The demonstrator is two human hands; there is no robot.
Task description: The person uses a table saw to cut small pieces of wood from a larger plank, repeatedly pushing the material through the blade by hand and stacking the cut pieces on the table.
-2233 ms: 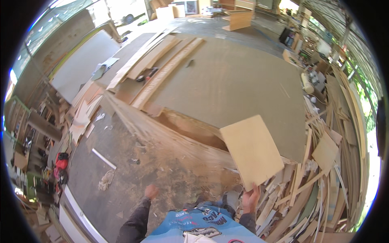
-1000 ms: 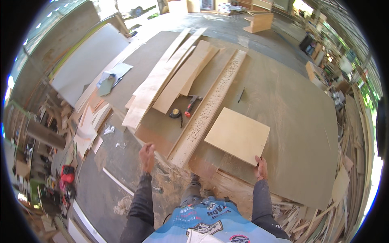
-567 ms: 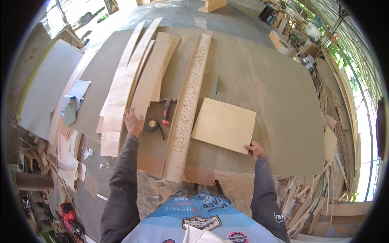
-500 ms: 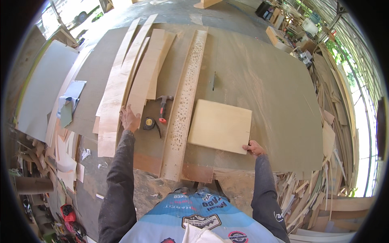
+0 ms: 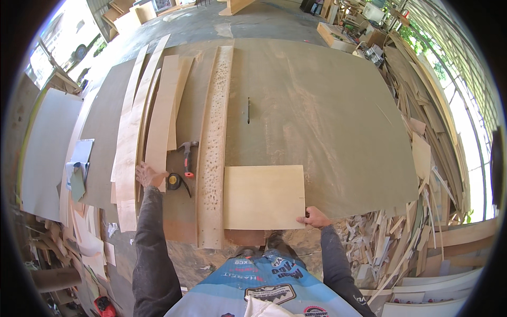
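My right hand pinches the near right corner of a pale rectangular plywood panel. The panel lies flat, its left edge alongside a long wooden straightedge dotted with many small holes. On the left, my left hand rests with fingers spread on long thin plywood strips. A wider plywood strip lies just beyond that hand. Between the strips and the straightedge are a claw hammer with a red-and-black handle and a black-and-yellow tape measure.
A thin dark blade stands up from the large brown tabletop, beyond the panel. Wood offcuts are heaped at the right front. Blue and white items sit at the left, by a large white sheet.
The plywood panel has turned from a slant to square along the straightedge and come nearer to me, with my right hand still on its corner. The whole view has shifted.
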